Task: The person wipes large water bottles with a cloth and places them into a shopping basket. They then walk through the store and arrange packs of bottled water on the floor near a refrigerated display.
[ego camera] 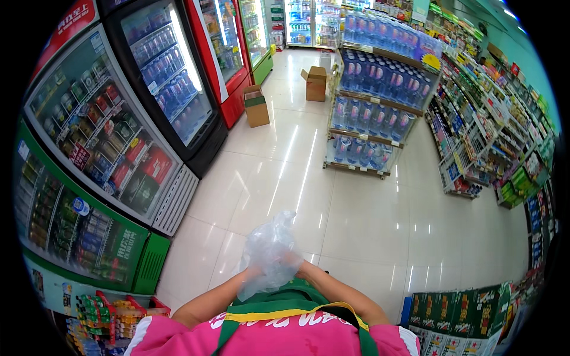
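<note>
A crumpled, translucent plastic bag is held up in front of the green apron, near the bottom middle of the view. My left hand is at the bag's left side, mostly covered by the film. On the right side, my right hand reaches into or behind the plastic, its fingers blurred through it. Both hands are close together and touch the bag. How the fingers of each hand are closed is hidden by the plastic. Nothing can be made out inside the bag.
Glass-door drink fridges line the left. Open cardboard boxes stand on the tiled floor, one by the red fridge and another near a rack of bottled water. Shelves of goods fill the right. Stacked beer cartons are at lower right.
</note>
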Tool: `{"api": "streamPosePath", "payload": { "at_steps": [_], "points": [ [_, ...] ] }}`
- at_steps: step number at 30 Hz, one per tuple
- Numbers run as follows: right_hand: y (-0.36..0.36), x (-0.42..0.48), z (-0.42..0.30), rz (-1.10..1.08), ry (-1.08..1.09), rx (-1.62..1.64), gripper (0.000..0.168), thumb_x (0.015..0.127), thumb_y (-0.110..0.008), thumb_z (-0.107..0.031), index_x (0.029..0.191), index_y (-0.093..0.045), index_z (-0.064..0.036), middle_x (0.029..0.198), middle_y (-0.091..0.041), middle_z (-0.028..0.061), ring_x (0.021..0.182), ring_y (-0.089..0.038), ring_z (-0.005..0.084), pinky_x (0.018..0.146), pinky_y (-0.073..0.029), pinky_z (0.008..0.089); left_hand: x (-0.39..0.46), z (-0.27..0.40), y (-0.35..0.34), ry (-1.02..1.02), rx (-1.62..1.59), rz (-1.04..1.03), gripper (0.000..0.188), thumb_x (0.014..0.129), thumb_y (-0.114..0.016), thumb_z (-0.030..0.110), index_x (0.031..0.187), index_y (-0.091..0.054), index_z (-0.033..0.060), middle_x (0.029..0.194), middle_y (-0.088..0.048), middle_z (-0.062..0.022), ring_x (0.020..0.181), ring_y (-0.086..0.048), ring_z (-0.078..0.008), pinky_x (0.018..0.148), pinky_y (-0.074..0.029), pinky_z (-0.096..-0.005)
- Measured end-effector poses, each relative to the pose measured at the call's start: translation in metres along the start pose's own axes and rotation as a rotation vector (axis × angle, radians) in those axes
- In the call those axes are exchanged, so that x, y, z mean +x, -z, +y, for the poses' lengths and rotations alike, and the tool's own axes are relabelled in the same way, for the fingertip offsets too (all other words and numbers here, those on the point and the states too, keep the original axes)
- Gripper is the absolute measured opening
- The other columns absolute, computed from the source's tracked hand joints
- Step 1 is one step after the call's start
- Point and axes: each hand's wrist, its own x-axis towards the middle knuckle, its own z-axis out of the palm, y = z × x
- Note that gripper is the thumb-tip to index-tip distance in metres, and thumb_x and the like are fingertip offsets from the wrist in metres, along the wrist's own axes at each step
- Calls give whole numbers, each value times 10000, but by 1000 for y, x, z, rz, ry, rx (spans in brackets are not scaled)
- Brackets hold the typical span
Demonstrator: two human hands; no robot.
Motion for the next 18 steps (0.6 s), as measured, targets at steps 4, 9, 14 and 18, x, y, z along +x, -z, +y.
{"api": "streamPosePath", "payload": {
  "at_steps": [4,9,14,18],
  "points": [
    [43,62,-2,-81,46,233,513,761,-623,-136,1216,-411,-31,1071,-542,95,944,-541,191,769,-484,331,54,23,30,-85,40,44,308,832,-537,295,1037,-541,65,838,-595,-89,676,-574,-159,630,-488,-288],
    [87,114,-61,56,124,-8,549,709,-658,-139,1194,-426,-33,1067,-543,102,948,-541,199,773,-483,343,125,61,72,-154,120,99,316,830,-541,280,1053,-540,57,870,-595,-90,698,-579,-164,641,-492,-299],
    [132,178,-123,54,199,-117,547,675,-676,-141,1159,-447,-30,1061,-546,105,936,-547,201,756,-487,337,176,109,100,-191,130,153,326,827,-545,266,1069,-539,48,903,-595,-92,720,-585,-170,653,-495,-309],
    [164,231,-158,114,63,-89,528,669,-679,-148,1128,-453,-20,1017,-559,112,876,-568,210,718,-495,337,198,155,128,237,-234,236,398,820,-553,178,1170,-473,7,1031,-563,-109,867,-583,-203,736,-493,-341]
  ]
}}
